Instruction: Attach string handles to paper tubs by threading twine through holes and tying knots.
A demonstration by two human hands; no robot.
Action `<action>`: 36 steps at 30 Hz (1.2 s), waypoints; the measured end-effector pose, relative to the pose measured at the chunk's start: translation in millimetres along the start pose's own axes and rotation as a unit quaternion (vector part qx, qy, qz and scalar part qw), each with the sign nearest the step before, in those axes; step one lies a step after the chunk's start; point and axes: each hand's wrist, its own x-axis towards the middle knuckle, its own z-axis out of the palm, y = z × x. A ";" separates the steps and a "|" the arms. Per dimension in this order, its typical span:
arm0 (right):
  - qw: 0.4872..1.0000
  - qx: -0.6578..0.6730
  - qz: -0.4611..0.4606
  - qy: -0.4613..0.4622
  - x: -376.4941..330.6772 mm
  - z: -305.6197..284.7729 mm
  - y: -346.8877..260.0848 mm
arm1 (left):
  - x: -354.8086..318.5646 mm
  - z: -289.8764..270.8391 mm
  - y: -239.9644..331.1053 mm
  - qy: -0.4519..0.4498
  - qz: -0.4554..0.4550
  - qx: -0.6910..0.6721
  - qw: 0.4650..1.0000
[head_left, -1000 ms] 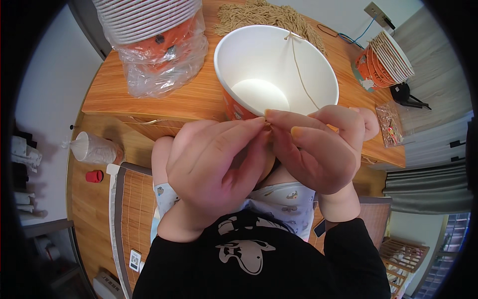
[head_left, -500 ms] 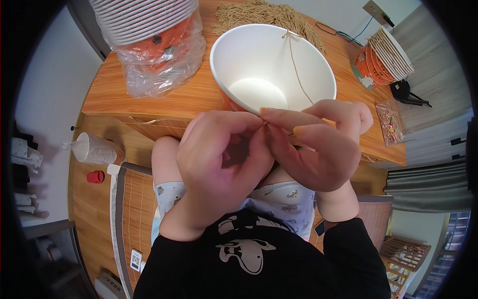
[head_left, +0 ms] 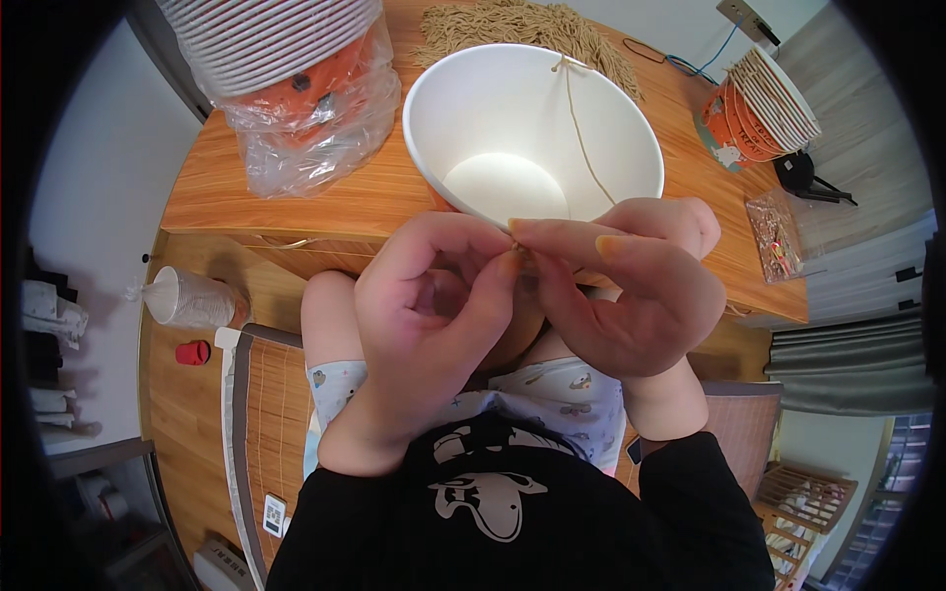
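Note:
A large paper bucket [head_left: 507, 177], white inside with some orange on its outside, tilts toward me at the table's front edge. A thin tan cord [head_left: 585, 143] is knotted at its far rim and runs down inside toward my right hand. At the near rim, my left hand [head_left: 434, 286] pinches the cord's end between thumb and forefinger. My right hand [head_left: 631, 281] pinches the same bit of cord from the other side, fingertips touching the left ones. The fingers largely hide the knot or loop there.
Nested buckets in clear plastic [head_left: 305, 108] stand at the table's left. A heap of tan cords [head_left: 532, 30] lies behind the bucket. At right are more stacked buckets [head_left: 754, 113], a black object [head_left: 803, 177] and a clear packet [head_left: 776, 234]. A wrapped stack of cups [head_left: 192, 297] lies on the floor.
My fingertips have shifted slightly left along the near rim, and the left thumb has moved left. The bucket has moved a little left too. Both hands still pinch the cord.

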 end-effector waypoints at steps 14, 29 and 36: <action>0.999 0.003 0.023 0.036 -2.1 3.1 1.8 | 0.1 -4.5 -6.0 0.017 0.112 0.214 0.970; 0.995 -0.024 -0.034 0.085 -9.7 3.5 13.1 | -4.4 -7.7 1.3 -0.048 0.028 0.057 0.997; 0.990 -0.062 -0.055 0.111 -9.5 5.2 5.1 | 9.3 -1.3 4.7 -0.032 0.148 0.274 0.950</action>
